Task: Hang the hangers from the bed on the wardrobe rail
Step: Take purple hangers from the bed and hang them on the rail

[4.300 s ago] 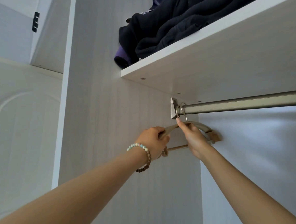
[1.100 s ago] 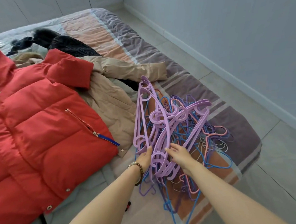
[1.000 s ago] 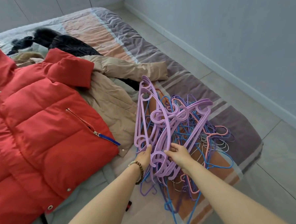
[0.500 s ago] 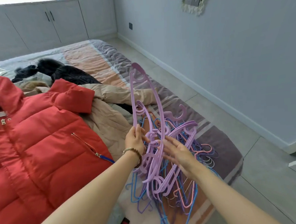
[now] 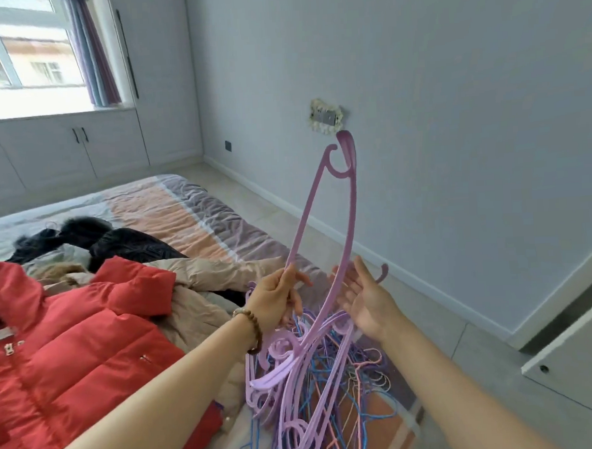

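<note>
Lifting purple hangers [image 5: 326, 243] from the tangled pile [image 5: 316, 377] below, left hand [image 5: 274, 302] gripping them, right hand [image 5: 367, 299] open-palmed alongside; next needs shaking free.

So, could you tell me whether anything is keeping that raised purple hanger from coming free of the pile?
Yes: the raised purple hanger, gripped by the left hand, still has its lower end tangled in the hanger pile. The right hand is open beside it.

Smooth, faintly glossy plastic hangers [image 5: 326, 243], a puffy, slightly shiny red jacket [image 5: 75, 359], and a wrinkled matt cloth bedsheet [image 5: 170, 210].
</note>
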### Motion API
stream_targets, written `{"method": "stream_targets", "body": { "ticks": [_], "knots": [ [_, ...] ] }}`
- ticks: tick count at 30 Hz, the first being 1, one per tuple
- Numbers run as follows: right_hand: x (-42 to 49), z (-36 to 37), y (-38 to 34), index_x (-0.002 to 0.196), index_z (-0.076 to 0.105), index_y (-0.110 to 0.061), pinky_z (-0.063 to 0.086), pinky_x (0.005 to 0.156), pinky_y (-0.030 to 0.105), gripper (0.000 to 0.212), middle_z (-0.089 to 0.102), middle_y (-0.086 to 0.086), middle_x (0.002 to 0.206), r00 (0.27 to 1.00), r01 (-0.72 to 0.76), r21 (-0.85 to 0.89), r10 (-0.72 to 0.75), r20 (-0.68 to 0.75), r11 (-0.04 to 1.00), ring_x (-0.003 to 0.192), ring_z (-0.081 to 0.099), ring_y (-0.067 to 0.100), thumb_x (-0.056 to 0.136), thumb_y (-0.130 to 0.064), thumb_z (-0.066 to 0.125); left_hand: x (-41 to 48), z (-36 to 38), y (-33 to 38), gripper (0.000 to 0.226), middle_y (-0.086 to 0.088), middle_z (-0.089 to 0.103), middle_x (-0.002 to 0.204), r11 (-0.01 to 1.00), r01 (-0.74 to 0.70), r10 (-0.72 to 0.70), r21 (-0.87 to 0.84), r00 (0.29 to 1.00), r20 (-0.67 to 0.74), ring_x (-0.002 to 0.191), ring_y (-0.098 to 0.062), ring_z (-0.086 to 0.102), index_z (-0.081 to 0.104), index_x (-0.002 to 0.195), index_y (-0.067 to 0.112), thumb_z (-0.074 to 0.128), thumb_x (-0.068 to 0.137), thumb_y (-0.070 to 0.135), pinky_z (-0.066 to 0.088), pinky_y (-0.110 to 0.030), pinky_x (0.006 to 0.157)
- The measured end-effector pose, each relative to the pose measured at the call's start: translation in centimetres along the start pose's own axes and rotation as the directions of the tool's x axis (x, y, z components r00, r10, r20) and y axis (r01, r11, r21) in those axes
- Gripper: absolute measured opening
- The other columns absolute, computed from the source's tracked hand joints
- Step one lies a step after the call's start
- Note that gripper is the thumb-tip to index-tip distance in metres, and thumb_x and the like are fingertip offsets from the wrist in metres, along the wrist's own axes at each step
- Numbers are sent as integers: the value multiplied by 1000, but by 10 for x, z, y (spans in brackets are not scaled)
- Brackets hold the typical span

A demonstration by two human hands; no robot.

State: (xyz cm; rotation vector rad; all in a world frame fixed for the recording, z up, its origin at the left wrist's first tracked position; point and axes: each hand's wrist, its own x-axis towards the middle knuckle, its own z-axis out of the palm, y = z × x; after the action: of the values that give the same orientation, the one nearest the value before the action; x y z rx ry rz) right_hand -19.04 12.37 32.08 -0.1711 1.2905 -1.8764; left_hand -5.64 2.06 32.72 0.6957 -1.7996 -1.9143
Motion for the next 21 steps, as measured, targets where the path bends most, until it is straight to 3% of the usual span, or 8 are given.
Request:
{"method": "stream_targets", "body": {
  "ticks": [4,7,13,17,21],
  "knots": [
    [-30,18,-45,98,65,-14,56,67,28,26,73,1,89,994,108,200,-102,-43,974,83,70,15,95,-33,47,-5,8,52,41,4,48,37,999,-38,40,-25,996,74,23,-4,32,59,83,16,27,99,37,25,-11,27],
    [-55,30,-78,96,66,-14,59,64,25,28,73,1,86,985,171,255,-160,-64,952,74,71,14,94,-35,47,-13,20,84,42,5,49,39,997,-52,60,-62,989,135,25,-4,33,60,88,15,27,99,38,27,-12,28],
    [-106,41,-138,113,63,-16,59,75,28,34,70,6,104,953,303,237,-291,-88,923,87,70,18,90,-39,54,-30,46,136,32,4,60,52,988,-98,122,-118,969,215,29,-4,38,56,108,21,29,99,36,32,-12,30],
    [-138,44,-172,94,67,-18,53,86,27,23,73,-3,91,906,422,117,-415,-79,899,91,68,14,93,-34,51,-41,62,159,32,3,62,55,981,-110,148,-162,959,243,32,-5,43,55,106,18,29,99,35,36,-14,33],
    [-158,45,-191,91,67,-15,49,94,29,24,71,-1,102,876,468,73,-451,-173,881,100,65,16,93,-34,52,-52,78,178,32,1,61,55,970,-173,213,-172,944,252,34,-8,47,53,103,15,29,99,36,39,-18,36]
  ]
}}
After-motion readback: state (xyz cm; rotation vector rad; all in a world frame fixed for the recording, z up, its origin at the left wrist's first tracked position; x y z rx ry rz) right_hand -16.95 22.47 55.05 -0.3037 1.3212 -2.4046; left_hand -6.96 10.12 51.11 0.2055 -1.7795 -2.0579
